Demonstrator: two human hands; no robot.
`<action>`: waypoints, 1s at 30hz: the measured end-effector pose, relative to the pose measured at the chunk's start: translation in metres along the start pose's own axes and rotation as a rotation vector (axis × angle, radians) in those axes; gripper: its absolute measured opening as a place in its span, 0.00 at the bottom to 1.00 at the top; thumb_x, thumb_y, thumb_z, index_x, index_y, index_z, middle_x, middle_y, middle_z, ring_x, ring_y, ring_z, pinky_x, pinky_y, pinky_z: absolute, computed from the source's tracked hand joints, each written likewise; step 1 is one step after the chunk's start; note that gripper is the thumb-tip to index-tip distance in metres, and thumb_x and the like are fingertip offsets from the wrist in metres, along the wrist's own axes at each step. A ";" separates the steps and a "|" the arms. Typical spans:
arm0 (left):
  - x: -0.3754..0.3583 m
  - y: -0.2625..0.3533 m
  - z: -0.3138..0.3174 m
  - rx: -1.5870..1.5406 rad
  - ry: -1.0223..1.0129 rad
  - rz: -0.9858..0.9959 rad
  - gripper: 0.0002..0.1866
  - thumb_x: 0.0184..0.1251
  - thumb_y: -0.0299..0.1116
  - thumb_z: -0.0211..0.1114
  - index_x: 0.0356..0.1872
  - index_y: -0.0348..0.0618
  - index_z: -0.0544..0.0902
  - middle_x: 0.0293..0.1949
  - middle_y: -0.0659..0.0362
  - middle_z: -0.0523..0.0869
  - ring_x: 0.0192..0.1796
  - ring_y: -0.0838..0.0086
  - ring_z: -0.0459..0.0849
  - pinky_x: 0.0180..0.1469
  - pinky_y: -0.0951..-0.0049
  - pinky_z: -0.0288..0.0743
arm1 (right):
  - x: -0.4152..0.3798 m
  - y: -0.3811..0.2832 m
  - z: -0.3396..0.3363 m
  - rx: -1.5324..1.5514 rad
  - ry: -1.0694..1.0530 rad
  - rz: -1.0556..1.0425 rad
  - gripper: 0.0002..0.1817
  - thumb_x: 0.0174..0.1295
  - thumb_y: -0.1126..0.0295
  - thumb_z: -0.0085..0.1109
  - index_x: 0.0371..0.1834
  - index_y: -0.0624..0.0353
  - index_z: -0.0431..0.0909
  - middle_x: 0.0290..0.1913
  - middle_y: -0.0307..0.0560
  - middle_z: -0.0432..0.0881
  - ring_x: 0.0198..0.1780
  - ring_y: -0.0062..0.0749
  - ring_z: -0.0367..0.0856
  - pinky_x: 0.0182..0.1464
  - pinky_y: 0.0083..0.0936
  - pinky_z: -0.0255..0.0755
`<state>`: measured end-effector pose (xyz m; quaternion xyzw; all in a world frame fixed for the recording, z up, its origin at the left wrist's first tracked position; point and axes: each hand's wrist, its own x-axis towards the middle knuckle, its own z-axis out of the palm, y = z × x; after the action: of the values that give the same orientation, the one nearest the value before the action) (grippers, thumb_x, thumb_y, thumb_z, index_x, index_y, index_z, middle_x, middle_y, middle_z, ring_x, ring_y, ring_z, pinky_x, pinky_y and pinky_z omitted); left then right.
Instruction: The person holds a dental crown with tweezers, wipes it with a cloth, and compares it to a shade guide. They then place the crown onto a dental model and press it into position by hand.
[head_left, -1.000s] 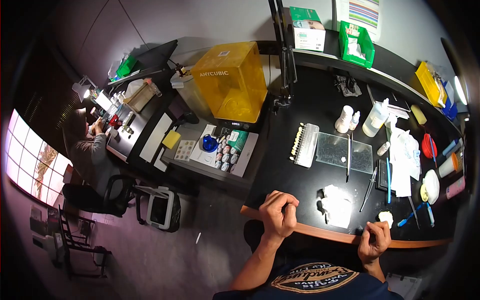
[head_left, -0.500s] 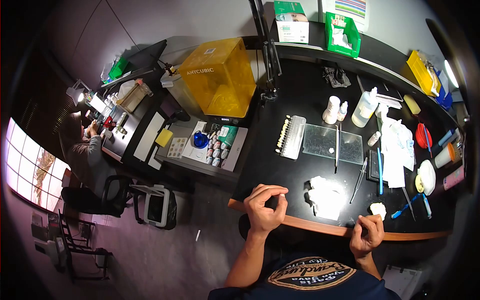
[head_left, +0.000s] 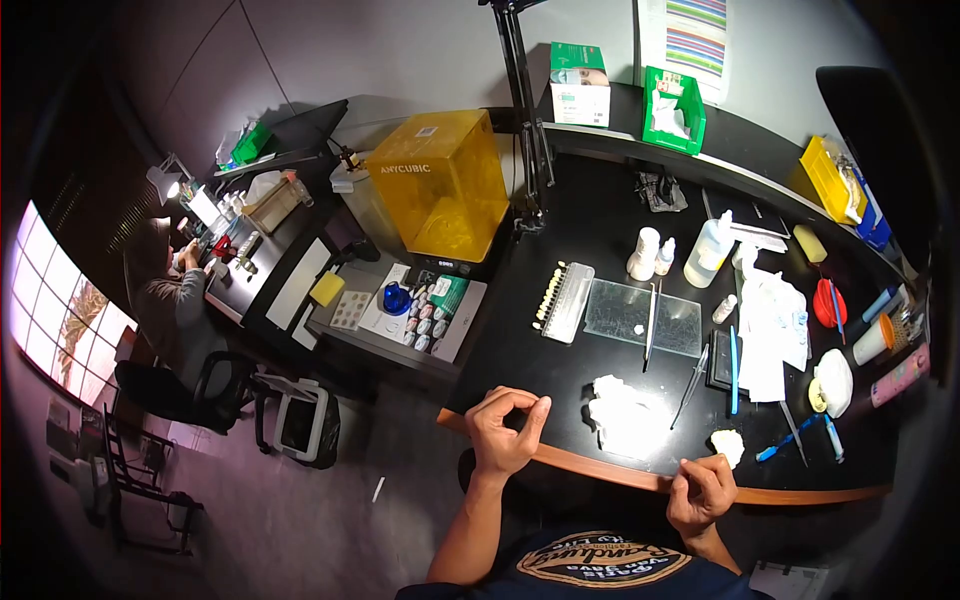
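Observation:
My left hand (head_left: 508,430) rests at the wooden front edge of the black table (head_left: 520,380), its fingers curled toward the thumb with nothing visible between them. At the same edge farther right, my right hand (head_left: 702,494) is also curled closed, and no object shows in it. Close beyond its fingers lies a small cream-coloured lump (head_left: 727,446). A crumpled white tissue (head_left: 630,415) lies between the hands, brightly lit. Farther back are a glass slab (head_left: 625,315) with tweezers (head_left: 652,325) across it, and a shade guide (head_left: 566,303) of tooth-coloured tabs.
Bottles (head_left: 708,250) stand behind the slab. Tools, white cloths (head_left: 775,335) and a red container (head_left: 828,303) crowd the right side. A yellow Anycubic cover (head_left: 435,185) stands left, above an open drawer (head_left: 400,345). A seated person (head_left: 175,280) works at another desk.
The camera view has tilted and shifted slightly, so the table things appear lower and farther left. Both hands keep nearly the same curled pose at the table edge.

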<state>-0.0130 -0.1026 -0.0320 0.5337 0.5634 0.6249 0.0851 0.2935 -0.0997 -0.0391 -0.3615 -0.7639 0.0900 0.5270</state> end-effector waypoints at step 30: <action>-0.001 0.003 -0.001 0.030 -0.029 -0.014 0.11 0.71 0.24 0.63 0.28 0.34 0.88 0.27 0.55 0.90 0.31 0.71 0.86 0.36 0.73 0.75 | 0.000 0.001 -0.002 0.013 -0.010 -0.052 0.09 0.53 0.87 0.60 0.37 0.69 0.84 0.30 0.45 0.75 0.26 0.23 0.71 0.26 0.17 0.64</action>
<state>-0.0118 -0.1051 -0.0299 0.5401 0.5751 0.6078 0.0896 0.2953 -0.0991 -0.0388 -0.3376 -0.7751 0.0830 0.5275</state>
